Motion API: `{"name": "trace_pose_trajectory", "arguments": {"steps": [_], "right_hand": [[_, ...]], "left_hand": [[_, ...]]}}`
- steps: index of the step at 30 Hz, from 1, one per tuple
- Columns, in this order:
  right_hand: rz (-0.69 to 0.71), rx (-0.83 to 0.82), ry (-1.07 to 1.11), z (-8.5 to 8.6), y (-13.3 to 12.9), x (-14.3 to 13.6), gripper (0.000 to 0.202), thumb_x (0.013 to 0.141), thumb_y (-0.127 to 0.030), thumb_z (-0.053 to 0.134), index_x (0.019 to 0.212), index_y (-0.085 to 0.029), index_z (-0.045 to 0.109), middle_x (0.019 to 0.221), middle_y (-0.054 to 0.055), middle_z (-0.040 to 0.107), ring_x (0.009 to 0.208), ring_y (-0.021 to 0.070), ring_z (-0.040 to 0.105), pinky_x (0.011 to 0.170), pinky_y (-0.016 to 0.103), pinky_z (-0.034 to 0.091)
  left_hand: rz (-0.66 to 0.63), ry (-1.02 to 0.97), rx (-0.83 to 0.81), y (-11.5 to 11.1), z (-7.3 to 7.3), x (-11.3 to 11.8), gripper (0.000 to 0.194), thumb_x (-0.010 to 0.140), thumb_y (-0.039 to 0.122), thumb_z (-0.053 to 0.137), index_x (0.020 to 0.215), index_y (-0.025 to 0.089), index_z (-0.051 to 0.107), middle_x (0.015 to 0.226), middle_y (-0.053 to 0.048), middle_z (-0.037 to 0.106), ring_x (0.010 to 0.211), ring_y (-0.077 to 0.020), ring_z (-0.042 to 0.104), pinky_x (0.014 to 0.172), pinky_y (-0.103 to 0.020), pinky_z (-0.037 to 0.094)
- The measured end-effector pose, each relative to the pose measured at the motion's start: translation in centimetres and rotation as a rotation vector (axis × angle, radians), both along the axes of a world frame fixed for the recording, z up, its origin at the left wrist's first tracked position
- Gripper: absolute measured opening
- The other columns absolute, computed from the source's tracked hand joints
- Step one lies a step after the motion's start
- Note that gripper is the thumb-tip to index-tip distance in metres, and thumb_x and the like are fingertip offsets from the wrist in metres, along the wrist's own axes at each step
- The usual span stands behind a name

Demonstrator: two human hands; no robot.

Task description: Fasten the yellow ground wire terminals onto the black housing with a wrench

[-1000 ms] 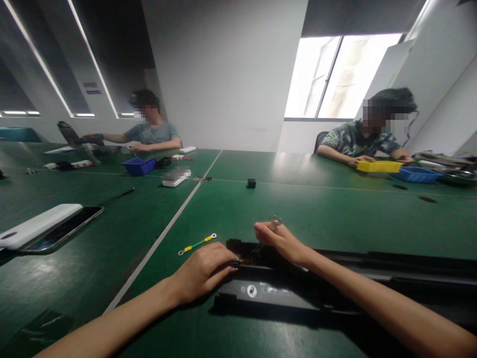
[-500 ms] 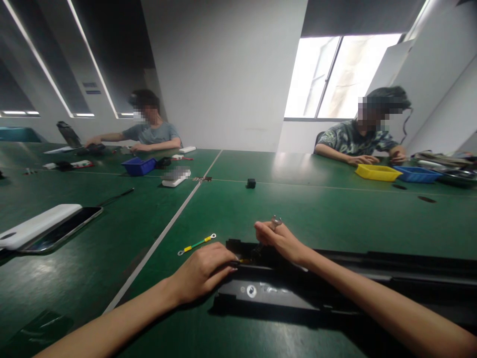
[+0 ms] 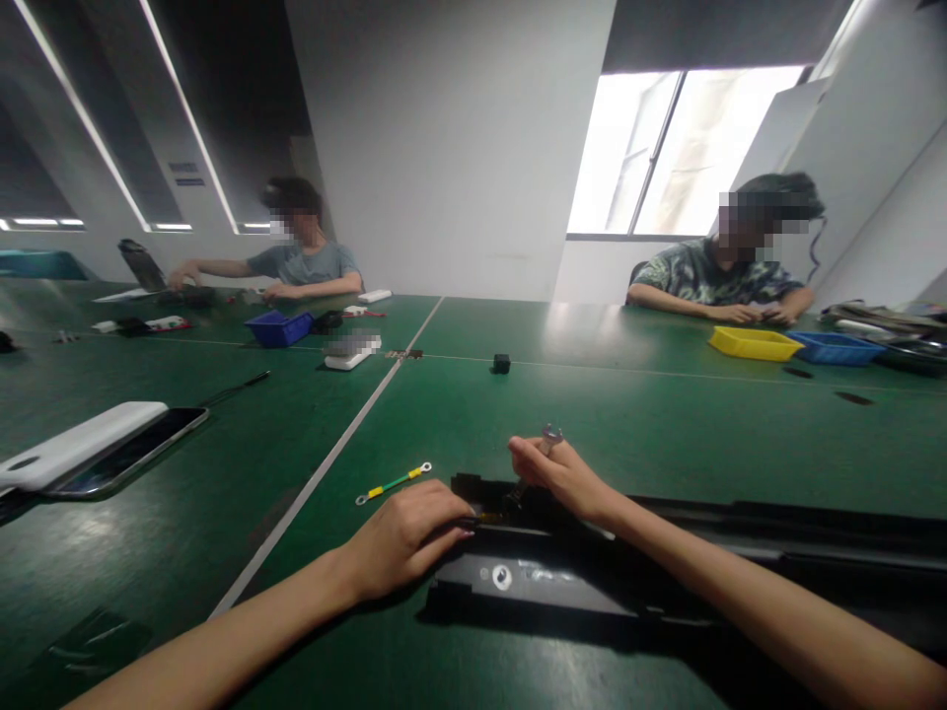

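My right hand (image 3: 566, 475) is closed around a metal wrench (image 3: 550, 437); its open jaw sticks up above the fist and its lower end reaches down into a long black metal channel (image 3: 547, 582). At the channel's left end, my left hand (image 3: 406, 532) pinches something dark at the fingertips, too hidden to name. A bit of yellow shows dimly between the two hands, inside the channel. Just behind my left hand, a short green-and-yellow wire with ring terminals (image 3: 396, 483) lies on the green table.
A white case and a phone (image 3: 125, 459) lie at the left. A small black cube (image 3: 501, 364) stands mid-table. Farther back are a dark blue bin (image 3: 278, 329), a yellow bin (image 3: 753, 344) and a blue bin (image 3: 836, 347). Two people sit across the table.
The view has shifted very slightly. Both my hands stay nearly in place, with the wrench tilted a little differently. The person at the right has brought their hands together.
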State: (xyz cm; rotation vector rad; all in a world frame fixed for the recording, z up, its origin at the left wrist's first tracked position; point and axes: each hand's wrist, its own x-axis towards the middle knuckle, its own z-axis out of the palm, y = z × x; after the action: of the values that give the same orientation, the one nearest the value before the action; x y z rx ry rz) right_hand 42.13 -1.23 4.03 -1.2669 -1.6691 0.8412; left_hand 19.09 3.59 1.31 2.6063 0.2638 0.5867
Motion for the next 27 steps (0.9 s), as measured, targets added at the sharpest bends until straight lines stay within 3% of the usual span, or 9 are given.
{"name": "trace_pose_trajectory", "arguments": {"steps": [27], "right_hand": [[-0.081,0.015,-0.029,-0.13,0.34,0.03,0.064,0.080,-0.071,0.039,0.045,-0.018,0.041,0.043,-0.004,0.035,0.042,0.0072,0.030,0.045,0.024,0.027]], "left_hand": [[-0.001,0.002,0.001,-0.07,0.02,-0.10,0.020,0.095,0.020,0.044,0.110,0.017,0.056,0.098,-0.006,0.062,0.092,-0.0184,0.054,0.081,-0.031,0.044]]}}
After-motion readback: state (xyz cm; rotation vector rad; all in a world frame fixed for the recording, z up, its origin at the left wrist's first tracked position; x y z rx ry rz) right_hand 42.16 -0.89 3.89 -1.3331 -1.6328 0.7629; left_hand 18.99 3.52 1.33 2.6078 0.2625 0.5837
